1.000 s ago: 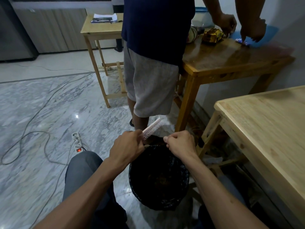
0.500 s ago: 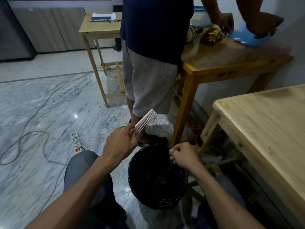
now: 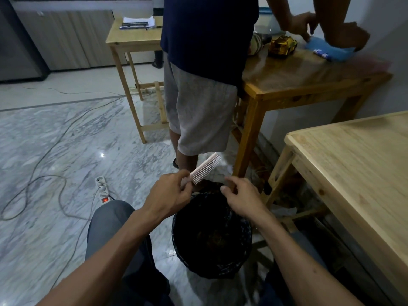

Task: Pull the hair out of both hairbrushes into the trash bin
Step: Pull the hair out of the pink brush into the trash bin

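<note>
A pale pink hairbrush (image 3: 205, 168) sticks up and to the right out of my left hand (image 3: 169, 196), which grips its handle, bristles facing down-right. My right hand (image 3: 241, 198) hovers just right of the brush, fingers slightly apart with thumb and forefinger close together; whether any hair is pinched there I cannot tell. Below both hands stands a round bin lined with a black bag (image 3: 246, 228), with dark clumps inside. I see no second hairbrush.
Another person (image 3: 203, 85) stands just beyond the bin, working at a brown wooden table (image 3: 309, 78). A light wooden table (image 3: 357, 164) fills the right side. A power strip (image 3: 102, 189) and cables lie on the marble floor to the left.
My right hand rose from the bin's rim back up beside the brush bristles. My left hand and the brush shifted slightly toward the bin.
</note>
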